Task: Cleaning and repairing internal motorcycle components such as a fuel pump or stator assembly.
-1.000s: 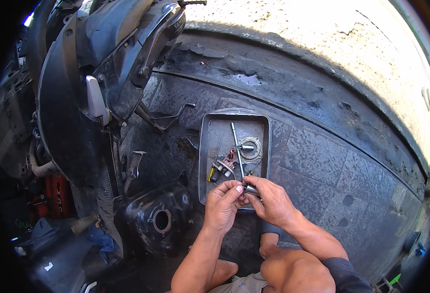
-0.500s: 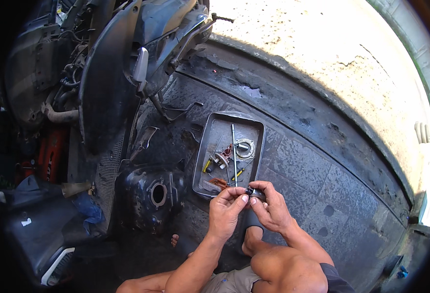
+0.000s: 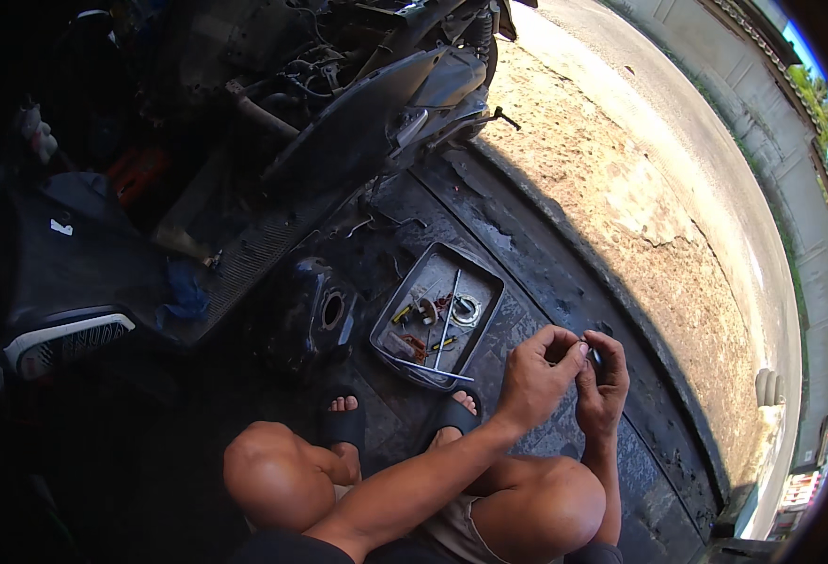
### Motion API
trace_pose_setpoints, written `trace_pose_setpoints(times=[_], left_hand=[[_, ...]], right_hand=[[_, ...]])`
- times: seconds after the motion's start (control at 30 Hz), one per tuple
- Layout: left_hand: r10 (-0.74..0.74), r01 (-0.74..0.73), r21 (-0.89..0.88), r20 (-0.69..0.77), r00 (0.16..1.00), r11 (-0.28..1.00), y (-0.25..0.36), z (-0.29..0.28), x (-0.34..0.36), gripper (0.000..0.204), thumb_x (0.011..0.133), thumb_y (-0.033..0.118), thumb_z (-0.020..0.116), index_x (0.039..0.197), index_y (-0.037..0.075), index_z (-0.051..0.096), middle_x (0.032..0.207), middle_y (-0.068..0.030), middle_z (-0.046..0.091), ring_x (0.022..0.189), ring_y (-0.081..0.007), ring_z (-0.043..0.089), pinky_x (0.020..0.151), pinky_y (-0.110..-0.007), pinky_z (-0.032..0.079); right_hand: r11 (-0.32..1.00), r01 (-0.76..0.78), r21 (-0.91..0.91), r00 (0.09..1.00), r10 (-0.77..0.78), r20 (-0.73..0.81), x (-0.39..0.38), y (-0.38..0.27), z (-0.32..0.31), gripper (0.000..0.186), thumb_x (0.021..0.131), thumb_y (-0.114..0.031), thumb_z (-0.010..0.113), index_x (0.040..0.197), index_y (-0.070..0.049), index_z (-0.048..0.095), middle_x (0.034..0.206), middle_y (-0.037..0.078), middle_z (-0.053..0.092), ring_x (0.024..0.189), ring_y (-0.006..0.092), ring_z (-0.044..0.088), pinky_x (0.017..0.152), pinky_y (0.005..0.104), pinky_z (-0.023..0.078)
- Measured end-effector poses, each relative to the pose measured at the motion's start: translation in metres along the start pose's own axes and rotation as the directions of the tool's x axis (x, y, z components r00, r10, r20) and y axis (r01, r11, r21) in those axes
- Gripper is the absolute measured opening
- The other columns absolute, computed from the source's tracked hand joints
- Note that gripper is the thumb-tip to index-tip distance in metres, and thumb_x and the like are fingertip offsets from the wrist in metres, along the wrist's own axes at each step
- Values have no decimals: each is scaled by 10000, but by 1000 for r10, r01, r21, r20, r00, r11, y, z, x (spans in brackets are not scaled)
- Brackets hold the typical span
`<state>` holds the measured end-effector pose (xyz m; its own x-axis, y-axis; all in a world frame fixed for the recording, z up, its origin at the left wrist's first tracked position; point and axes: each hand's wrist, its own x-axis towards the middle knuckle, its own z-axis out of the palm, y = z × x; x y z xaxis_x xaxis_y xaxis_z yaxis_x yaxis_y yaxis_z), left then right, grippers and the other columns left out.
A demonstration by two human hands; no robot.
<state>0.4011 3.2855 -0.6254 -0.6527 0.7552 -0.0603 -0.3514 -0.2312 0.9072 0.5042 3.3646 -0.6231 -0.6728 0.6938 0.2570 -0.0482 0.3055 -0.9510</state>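
Observation:
Both hands meet to the right of the tray, raised above my right knee. My left hand (image 3: 538,378) pinches with thumb and forefinger at a small dark cylindrical part (image 3: 595,357). My right hand (image 3: 604,393) curls round the same part, and the fingers hide most of it. Left of the hands, a dark shallow tray (image 3: 498,299) lies on the floor. In it are a long metal rod (image 3: 449,318), a round metal flange (image 3: 467,311), an orange piece (image 3: 413,346) and yellow-handled screwdrivers (image 3: 402,315). A second thin rod (image 3: 433,370) rests across its near rim.
A black tank (image 3: 294,315) with a round opening stands left of the tray. Beyond it is a partly stripped scooter (image 3: 362,108). At left lie a black seat-like panel (image 3: 85,249) and a blue cloth (image 3: 185,293). A ledge edge (image 3: 578,235) borders sunlit ground.
My hands have moved right, from the tray's near edge to beside it, still holding the dark part. The view has turned, and the rod across the near rim now shows.

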Motion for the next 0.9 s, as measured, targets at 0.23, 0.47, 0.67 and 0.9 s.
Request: trace_pose_setpoints(times=[0.23,0.47,0.67,0.9], left_hand=[[90,-88,-47,34,995,995,14,50,-5,106,961,101,621,939,-2,630,806,-22,666,746,-64,621,656,-240,520],[111,-113,-24,-63,992,993,-24,31,25,115,970,105,623,1014,-1,637,826,-26,666,747,-63,623,661,-231,527],[7,30,137,-263,965,990,-106,-49,55,161,969,106,628,1089,-1,638,841,-4,639,728,-46,587,657,-202,504],[104,320,622,-547,831,715,-193,-218,105,158,939,95,630,1052,-14,652,787,-7,622,728,-84,587,656,-240,488]], right_hand=[[970,-188,156,979,197,-45,15,-46,-49,269,901,-87,513,1164,-31,515,967,-1,513,758,43,431,670,205,371],[877,-311,366,950,301,86,37,6,-29,253,956,-142,530,1183,-30,516,885,-6,564,715,55,486,655,219,410],[442,-558,702,810,472,348,59,124,-5,258,917,-149,570,1160,-67,545,945,56,625,722,104,507,633,245,429],[243,-655,715,682,598,421,68,230,23,248,916,-115,600,1148,-35,567,953,90,637,708,104,509,622,245,448]])
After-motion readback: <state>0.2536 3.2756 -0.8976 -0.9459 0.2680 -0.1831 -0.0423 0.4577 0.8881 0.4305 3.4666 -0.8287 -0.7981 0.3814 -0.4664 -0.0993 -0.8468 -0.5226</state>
